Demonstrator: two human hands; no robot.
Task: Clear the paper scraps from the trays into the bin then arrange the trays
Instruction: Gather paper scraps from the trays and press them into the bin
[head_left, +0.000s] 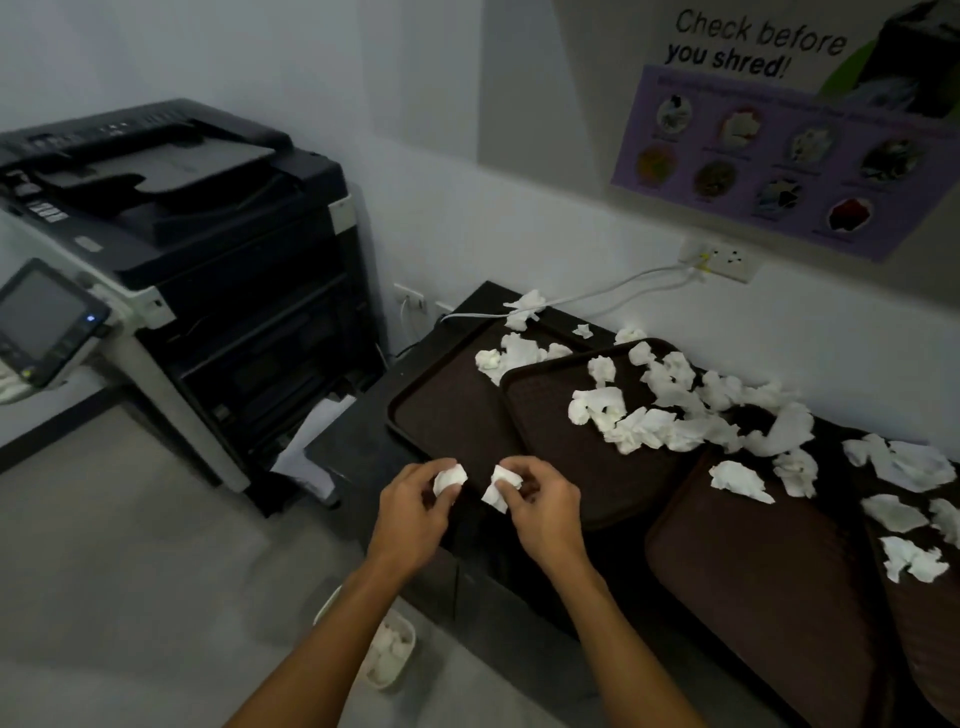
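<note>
We pinch one paper scrap in each hand, left hand (415, 506) and right hand (540, 506); bin (389, 657) part-filled, most scraps (644, 421) remain on trays (447, 415), unarranged.

Both of my hands are bare: the left hand (415, 512) shows at about 7 o'clock from the middle of the view, the right hand (540, 512) at about 5 o'clock. My left forearm (332, 639) and right forearm (618, 639) are bare too, uncovered from wrist to the bottom edge. Both are slim, with narrow wrists. The dim light blurs my nails.
</note>
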